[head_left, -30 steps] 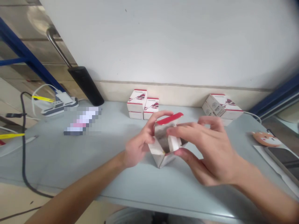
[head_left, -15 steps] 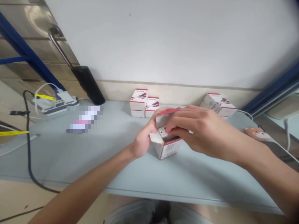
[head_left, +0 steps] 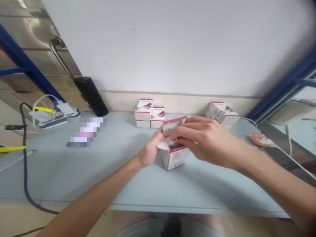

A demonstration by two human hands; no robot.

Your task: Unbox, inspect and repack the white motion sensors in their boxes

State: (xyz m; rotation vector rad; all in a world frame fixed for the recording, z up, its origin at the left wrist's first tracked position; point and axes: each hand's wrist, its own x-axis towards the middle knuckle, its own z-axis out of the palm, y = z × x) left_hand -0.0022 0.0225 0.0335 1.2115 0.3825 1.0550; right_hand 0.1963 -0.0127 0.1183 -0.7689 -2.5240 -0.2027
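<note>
- I see the left hand (head_left: 150,150) coming in from the lower left, wrist low, its fingers (head_left: 159,134) angled up against the carton's near-left side.
- The right hand (head_left: 203,140) reaches across from the right, palm down, fingers pressed together and pointing left over the carton's open top.
- Grip: both hands are closed in around the carton, but I can't tell from here whether either one is truly pinching a flap.
- The white carton (head_left: 174,158) stands upright on the pale grey table (head_left: 197,206), its long axis vertical and one corner facing me, sitting between the two hands and below the right fingers.
- Its red-edged rear flap (head_left: 174,123) sticks straight up, touching the right fingers; a white side flap (head_left: 162,145) leans out left beside the left hand.
- Behind it, just beyond the left hand, I have a group of red-and-white cartons (head_left: 146,113); another group (head_left: 221,111) sits beyond the right hand.
- Well off to the left are a black cylinder (head_left: 91,96) and a power strip (head_left: 54,118).
</note>
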